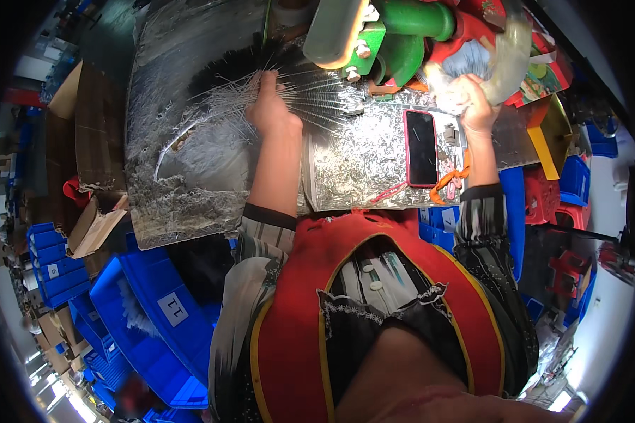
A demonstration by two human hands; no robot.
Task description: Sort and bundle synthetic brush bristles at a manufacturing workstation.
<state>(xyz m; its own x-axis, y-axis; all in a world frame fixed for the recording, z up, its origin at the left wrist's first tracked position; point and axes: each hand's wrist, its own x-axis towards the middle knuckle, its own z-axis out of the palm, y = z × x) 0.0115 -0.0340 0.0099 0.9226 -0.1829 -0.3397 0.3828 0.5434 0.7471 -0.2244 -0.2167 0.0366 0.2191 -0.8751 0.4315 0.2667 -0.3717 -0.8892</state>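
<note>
On the metal-topped bench, my left hand (269, 111) is closed around a bundle of thin metal wires (317, 99) that fan out to both sides. Beyond its fingers spreads a dark, bristly mass (236, 67); where it joins the wires is hard to see. Farther right, my right hand (477, 106) has its fingers bent at the pale, plastic-looking rim (509, 67) of a round container. What those fingers grip is lost in the glare. Between my hands, nearer to the right one, lies a phone (421, 148) in a pink-red case.
A green machine (395, 42) with bolts stands over the bench's far side. An orange strap (450, 185) and a pink cord (389, 192) lie near the front edge. Blue bins (152, 310) stand low at left; a cardboard box (95, 141) adjoins the bench. Red stools (540, 197) are at right.
</note>
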